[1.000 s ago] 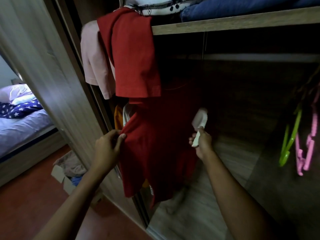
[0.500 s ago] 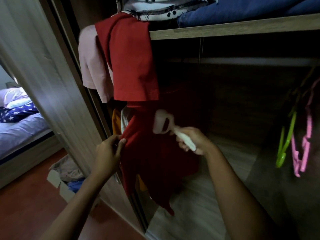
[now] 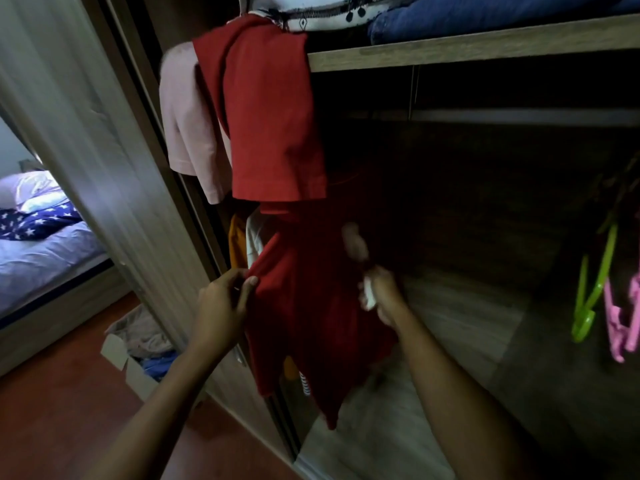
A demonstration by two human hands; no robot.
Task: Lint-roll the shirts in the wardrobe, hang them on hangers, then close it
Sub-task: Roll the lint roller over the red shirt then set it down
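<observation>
- At wardrobe (image 3: 485, 209) left side: red shirt (image 3: 311, 313) hangs off shelf (image 3: 450, 46), long axis vert., btwn grips.
- left grip (image 3: 221, 306) pinches its edge; right grip (image 3: 384, 296) wraps lint roller (image 3: 355, 242), head just above fist, shirt to its left.

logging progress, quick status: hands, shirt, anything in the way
Left hand pinches edge of red shirt. Right hand grips lint roller, head blurred at the shirt. Shirt's top lost in shadow. Nothing seen in the way.

I see a red-brown floor (image 3: 52, 427) at left, with an open box (image 3: 136, 375) of clothes on it. Beyond it a bed (image 3: 41, 258) stands in brighter light.
</observation>
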